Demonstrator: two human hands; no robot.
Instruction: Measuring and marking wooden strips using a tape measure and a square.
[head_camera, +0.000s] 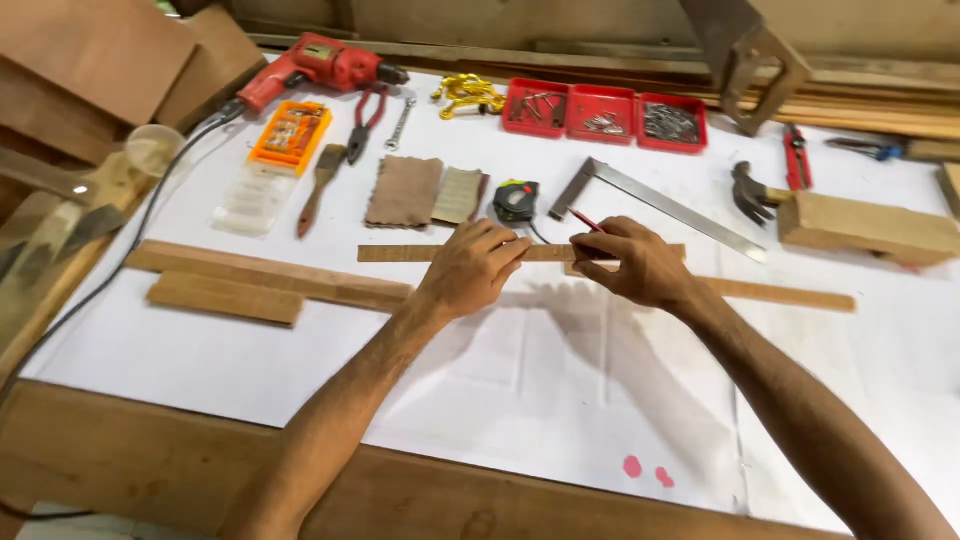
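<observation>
Fingers of left hand (470, 268) pressed flat on wooden strip (400, 253); right hand (635, 262) fingers pinching red pencil (586, 221).

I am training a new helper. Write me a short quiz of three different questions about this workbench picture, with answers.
1. True or false: the left hand presses on the thin wooden strip.
2. What does the right hand hold? A) red pencil B) hammer C) pliers
3. Fill in: the tape measure lies just left of the metal ____.

Key
1. True.
2. A: the red pencil, tip at the strip.
3. Square.
</observation>
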